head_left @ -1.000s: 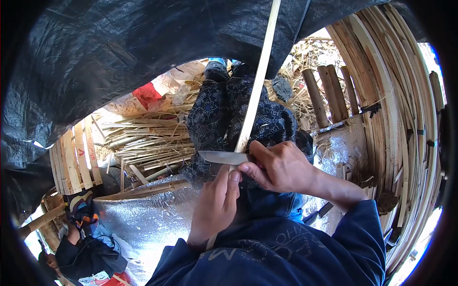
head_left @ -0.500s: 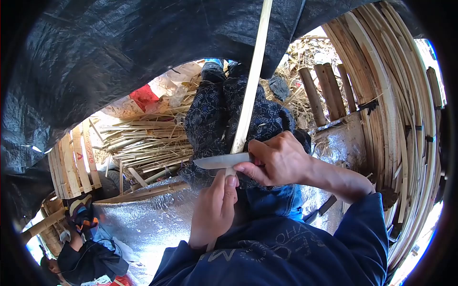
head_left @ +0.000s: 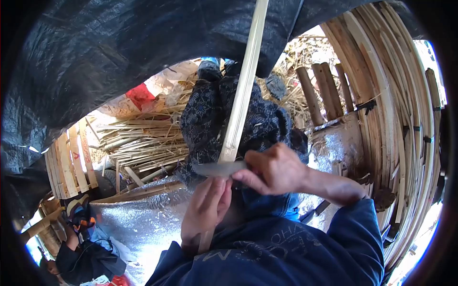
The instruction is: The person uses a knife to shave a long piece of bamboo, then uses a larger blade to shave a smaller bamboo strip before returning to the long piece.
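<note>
A long pale strip [head_left: 242, 95], apparently split bamboo or wood, runs from the top of the view down over my lap toward my chest. Around its lower part my left hand [head_left: 206, 207] is closed, thumb and fingers pinching it. My right hand [head_left: 279, 169] grips a knife whose handle is mostly hidden in the fingers. The knife's blade [head_left: 219, 169], smeared by motion, lies crosswise over the strip just above my left fingertips. Dark patterned cloth [head_left: 262, 119] covers my legs beneath the strip.
Long wooden strips [head_left: 381, 86] stand bundled along the right side. Thin sticks [head_left: 143, 143] lie piled on the left, near a wooden slatted piece [head_left: 71, 164]. Black sheeting [head_left: 119, 52] hangs across the top. Another person [head_left: 88, 257] is at lower left.
The strip's near part and my left hand have shifted slightly left. My right hand and the knife have come a little closer to my body.
</note>
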Demonstrator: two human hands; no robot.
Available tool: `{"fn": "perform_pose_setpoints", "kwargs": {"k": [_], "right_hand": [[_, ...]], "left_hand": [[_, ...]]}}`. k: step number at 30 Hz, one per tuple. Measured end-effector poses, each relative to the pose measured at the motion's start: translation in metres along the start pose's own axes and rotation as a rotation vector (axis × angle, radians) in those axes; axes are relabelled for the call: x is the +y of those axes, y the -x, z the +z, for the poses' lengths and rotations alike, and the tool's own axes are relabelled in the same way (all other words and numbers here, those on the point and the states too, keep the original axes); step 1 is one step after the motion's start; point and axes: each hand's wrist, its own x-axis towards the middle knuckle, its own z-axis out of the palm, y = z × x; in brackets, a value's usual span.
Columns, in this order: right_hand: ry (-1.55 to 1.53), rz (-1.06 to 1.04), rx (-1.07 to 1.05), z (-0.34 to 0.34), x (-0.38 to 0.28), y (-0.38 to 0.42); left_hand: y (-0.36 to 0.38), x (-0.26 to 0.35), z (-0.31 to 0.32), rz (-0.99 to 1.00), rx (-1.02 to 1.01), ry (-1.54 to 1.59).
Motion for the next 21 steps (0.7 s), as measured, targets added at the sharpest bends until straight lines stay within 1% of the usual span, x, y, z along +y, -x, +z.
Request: {"fn": "perform_pose_setpoints", "kwargs": {"k": [1, 2, 5, 7, 8, 10, 12, 13, 14, 15, 16, 18, 20, 21], "right_hand": [[-0.089, 0.002, 0.057, 0.001, 0.004, -0.002], [-0.097, 0.006, 0.051, -0.001, 0.003, -0.003], [-0.055, -0.022, 0.057, -0.003, 0.003, -0.002], [0.07, -0.052, 0.03, -0.01, 0.011, -0.007], [0.133, -0.073, 0.176, -0.012, 0.02, -0.015], [0.019, 0.386, 0.133, -0.036, 0.049, -0.033], [-0.057, 0.275, 0.144, -0.034, 0.044, -0.03], [-0.032, 0.1, 0.132, -0.019, 0.033, -0.021], [-0.032, 0.014, 0.042, -0.001, 0.019, -0.009], [-0.034, -0.056, 0.026, 0.008, 0.008, 0.0], [-0.036, -0.124, 0.01, 0.011, 0.002, 0.001], [-0.04, -0.12, 0.002, 0.006, 0.01, -0.011], [-0.027, -0.108, 0.01, 0.014, 0.01, -0.019], [-0.004, -0.118, 0.024, 0.017, 0.008, -0.022]], "left_hand": [[0.001, 0.0, -0.001, 0.009, -0.06, 0.051], [0.002, 0.001, -0.002, 0.021, -0.12, 0.106], [0.004, 0.001, -0.001, 0.021, -0.118, 0.106], [0.004, -0.001, 0.002, 0.028, -0.115, 0.128], [0.003, -0.003, 0.003, 0.017, -0.119, 0.129], [0.001, -0.007, 0.002, 0.009, -0.128, 0.129], [-0.003, -0.012, -0.006, -0.019, -0.23, 0.141], [-0.004, -0.017, -0.01, -0.021, -0.229, 0.144], [-0.005, -0.021, -0.015, 0.029, -0.226, 0.161], [-0.009, -0.022, -0.017, 0.087, -0.226, 0.176], [-0.012, -0.019, -0.018, 0.093, -0.23, 0.176], [-0.013, -0.018, -0.015, 0.014, -0.165, 0.25], [-0.016, -0.014, -0.021, 0.05, -0.176, 0.264], [-0.019, -0.018, -0.027, 0.059, -0.212, 0.35]]}}
